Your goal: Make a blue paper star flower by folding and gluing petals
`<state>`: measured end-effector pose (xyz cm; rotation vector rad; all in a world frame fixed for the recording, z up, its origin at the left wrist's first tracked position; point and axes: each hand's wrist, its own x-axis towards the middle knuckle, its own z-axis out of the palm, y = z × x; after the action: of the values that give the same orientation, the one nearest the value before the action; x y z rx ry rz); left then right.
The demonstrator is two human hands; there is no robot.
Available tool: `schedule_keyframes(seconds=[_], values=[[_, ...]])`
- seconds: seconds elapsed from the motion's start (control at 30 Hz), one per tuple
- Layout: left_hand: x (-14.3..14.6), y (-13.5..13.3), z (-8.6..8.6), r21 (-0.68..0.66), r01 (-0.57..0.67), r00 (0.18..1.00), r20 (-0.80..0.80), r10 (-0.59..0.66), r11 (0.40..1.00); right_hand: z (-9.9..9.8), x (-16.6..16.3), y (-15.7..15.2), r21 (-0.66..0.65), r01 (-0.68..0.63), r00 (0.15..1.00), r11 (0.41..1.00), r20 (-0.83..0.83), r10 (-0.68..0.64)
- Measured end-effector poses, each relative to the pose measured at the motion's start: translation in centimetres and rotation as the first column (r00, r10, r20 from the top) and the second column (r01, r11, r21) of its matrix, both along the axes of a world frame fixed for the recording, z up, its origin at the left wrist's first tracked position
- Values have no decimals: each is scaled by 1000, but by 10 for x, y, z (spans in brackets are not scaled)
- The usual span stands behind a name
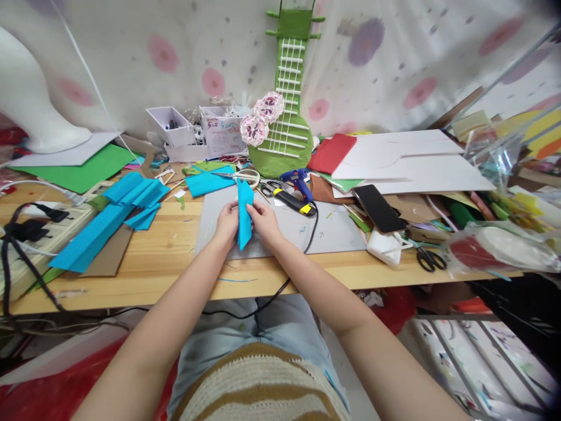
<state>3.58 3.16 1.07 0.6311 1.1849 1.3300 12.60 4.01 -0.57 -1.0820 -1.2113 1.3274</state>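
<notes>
A folded strip of blue paper (244, 213) stands upright between both my hands over a grey mat (337, 229) on the wooden table (166, 257). My left hand (227, 224) grips its left edge with closed fingers. My right hand (263, 221) pinches its right edge. More pleated blue paper (105, 225) lies to the left, and a flat blue piece (208, 181) lies behind my hands.
A blue glue gun (298, 186) with a black cord, scissors (239, 174), a black phone (379, 207) and small black scissors (429, 259) lie around the mat. A green paper guitar (284, 117) leans on the wall. A power strip (39, 237) sits far left, white sheets (412, 164) far right.
</notes>
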Motion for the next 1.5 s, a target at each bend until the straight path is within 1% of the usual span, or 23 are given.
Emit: schedule_keyframes(seconds=[0.07, 0.17, 0.27, 0.33, 0.4, 0.47, 0.5, 0.57, 0.63, 0.67, 0.73, 0.83, 0.9, 0.97, 1.07, 1.13, 1.17, 1.23, 1.33, 1.4, 1.43, 1.47, 1.5], values=[[0, 1, -2, 43, -48, 994, -101, 52, 998, 0, 2, 1, 6, 2, 1000, 1000, 31, -2], [-4, 5, -9, 126, -33, 962, -264, 65, 991, -2, 5, 4, 39, -2, 996, 999, 89, -1], [-10, 8, -16, 235, -20, 903, -414, 119, 972, -2, 8, 5, 128, 24, 979, 991, 195, -49], [-13, 8, -17, 286, -44, 855, -484, 184, 957, 0, 9, 5, 185, 51, 957, 981, 273, -101], [-14, 7, -15, 310, -89, 826, -509, 244, 947, 2, 10, 4, 219, 64, 934, 974, 331, -136], [-13, 4, -13, 307, -125, 833, -484, 268, 944, 2, 11, 5, 240, 72, 919, 968, 362, -158], [-12, 3, -12, 299, -119, 851, -460, 252, 947, 2, 12, 6, 250, 82, 914, 965, 366, -172], [-11, 0, -11, 280, -58, 897, -407, 173, 958, 1, 14, 8, 268, 113, 911, 957, 357, -207], [-9, -1, -10, 264, 40, 939, -340, 54, 964, -1, 16, 10, 276, 130, 912, 952, 343, -224], [-8, -1, -9, 254, 73, 956, -293, 5, 964, -2, 16, 10, 278, 128, 914, 952, 340, -222], [-7, -2, -8, 208, 84, 982, -181, -46, 974, -1, 16, 10, 278, 97, 918, 956, 345, -194], [-7, -2, -4, 107, 49, 998, -51, -44, 993, 2, 13, 6, 262, 42, 922, 964, 362, -138], [-6, -4, -4, 79, 39, 999, -14, -38, 996, 4, 11, 3, 256, 22, 919, 966, 376, -120], [-4, -5, -5, 85, 41, 999, -1, -41, 996, 5, 10, 1, 281, 25, 908, 959, 395, -140], [-1, -8, -8, 121, 105, 995, -11, -104, 987, 5, 10, 0, 338, 31, 881, 941, 435, -186], [2, -8, -9, 132, 148, 989, -14, -147, 980, 5, 10, 0, 351, 19, 865, 936, 464, -191], [3, -8, -8, 130, 150, 989, -8, -150, 980, 4, 10, 0, 348, 13, 861, 937, 473, -187], [4, -8, -5, 112, 129, 991, 24, -132, 985, 4, 9, 0, 343, 8, 871, 939, 459, -175], [-2, -6, 1, 86, 121, 984, 120, -131, 989, 6, 12, 1, 380, 39, 905, 924, 379, -194], [-10, -5, 5, 53, 165, 964, 205, -172, 985, 9, 18, 4, 394, 98, 915, 914, 325, -238], [-15, -4, 6, 37, 208, 946, 246, -211, 977, 10, 21, 6, 375, 130, 920, 918, 299, -253], [-19, -4, 7, 31, 266, 922, 285, -264, 963, 12, 24, 7, 327, 156, 931, 932, 266, -249], [-22, -4, 7, 39, 332, 889, 319, -327, 942, 13, 27, 9, 250, 150, 953, 957, 221, -207]])
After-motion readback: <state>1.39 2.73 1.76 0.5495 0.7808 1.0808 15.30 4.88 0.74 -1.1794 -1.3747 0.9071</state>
